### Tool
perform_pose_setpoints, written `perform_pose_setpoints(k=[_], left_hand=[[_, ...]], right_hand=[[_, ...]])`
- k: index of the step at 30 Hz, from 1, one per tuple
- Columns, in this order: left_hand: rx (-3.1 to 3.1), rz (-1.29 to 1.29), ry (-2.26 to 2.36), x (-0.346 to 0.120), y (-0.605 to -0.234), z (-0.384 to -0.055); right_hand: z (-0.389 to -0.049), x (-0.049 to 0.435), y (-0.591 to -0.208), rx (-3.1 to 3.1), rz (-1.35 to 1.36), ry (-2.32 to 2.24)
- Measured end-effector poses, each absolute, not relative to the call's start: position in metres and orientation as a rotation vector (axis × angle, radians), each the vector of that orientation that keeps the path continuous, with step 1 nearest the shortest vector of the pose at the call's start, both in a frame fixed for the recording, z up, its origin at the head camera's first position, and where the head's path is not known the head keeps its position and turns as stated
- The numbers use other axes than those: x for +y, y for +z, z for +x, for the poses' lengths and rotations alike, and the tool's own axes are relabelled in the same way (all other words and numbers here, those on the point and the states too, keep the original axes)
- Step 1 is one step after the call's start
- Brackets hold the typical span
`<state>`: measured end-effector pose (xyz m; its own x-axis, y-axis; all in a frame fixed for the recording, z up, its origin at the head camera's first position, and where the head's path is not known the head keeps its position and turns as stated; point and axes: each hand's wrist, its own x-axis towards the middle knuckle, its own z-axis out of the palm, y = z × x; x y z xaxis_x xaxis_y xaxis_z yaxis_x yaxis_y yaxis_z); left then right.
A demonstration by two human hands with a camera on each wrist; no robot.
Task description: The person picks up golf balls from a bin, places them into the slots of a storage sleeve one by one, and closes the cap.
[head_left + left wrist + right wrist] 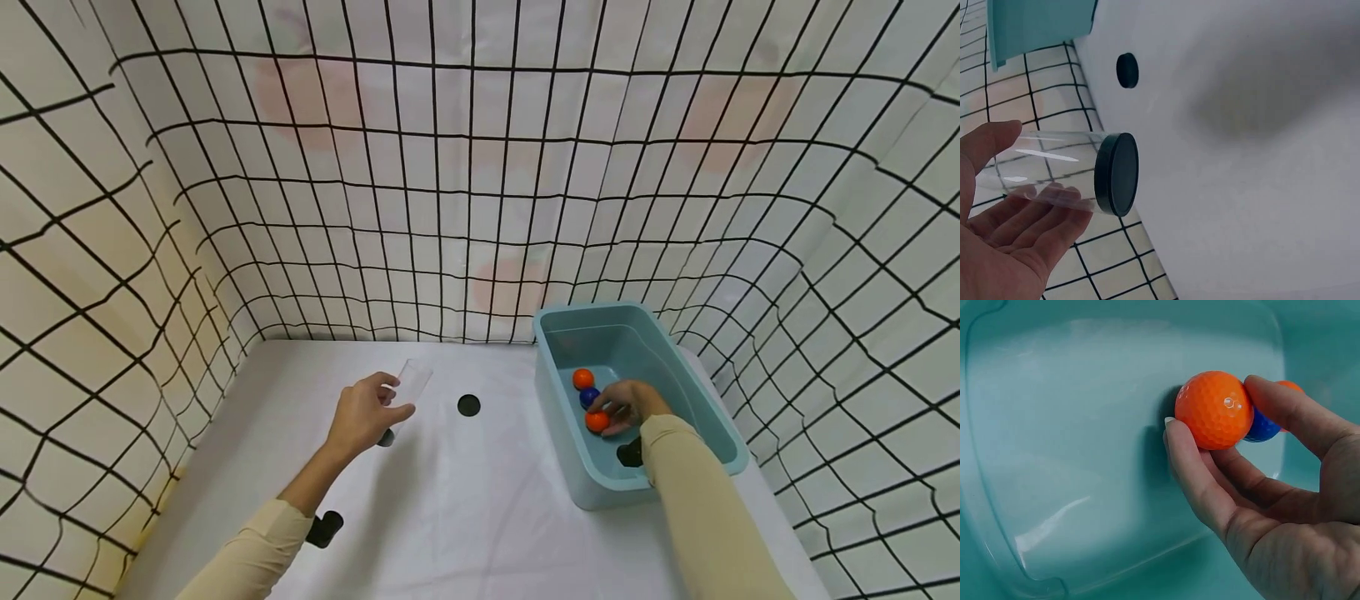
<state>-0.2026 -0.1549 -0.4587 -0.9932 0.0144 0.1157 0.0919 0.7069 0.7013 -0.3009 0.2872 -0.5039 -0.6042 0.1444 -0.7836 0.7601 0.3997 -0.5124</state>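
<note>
My left hand [363, 417] holds a clear plastic tube [412, 382] above the table, thumb on one side and fingers on the other. In the left wrist view, a black cap [1124, 175] covers the tube's near end, and I see nothing inside the tube. Down in the blue-green bin [566, 467], my right hand [628, 402] pinches an orange golf ball [1213, 409] between thumb and fingers. Just beyond that ball are a blue golf ball [1263, 427] and a second orange ball [582, 378], partly hidden behind the blue one in the right wrist view.
A round black lid [468, 406] lies on the white table [480, 500] between the tube and the bin. Black grid netting [468, 183] rises behind the table and along both sides. The bin stands at the right, close to the rear netting.
</note>
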Motion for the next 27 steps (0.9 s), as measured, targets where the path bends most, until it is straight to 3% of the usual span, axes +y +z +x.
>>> perform_pose_setpoints(k=[9,27], left_hand=[[-2.79,-0.156,-1.172,-0.149,-0.459,-0.202],[-2.798,-0.259,-1.228,-0.123,-0.449,-0.209]], right_hand=[[-0.296,0.304,-0.49,1.921,0.629,-1.318],[-0.293,0.303,-0.418,1.967,0.375,-1.524]])
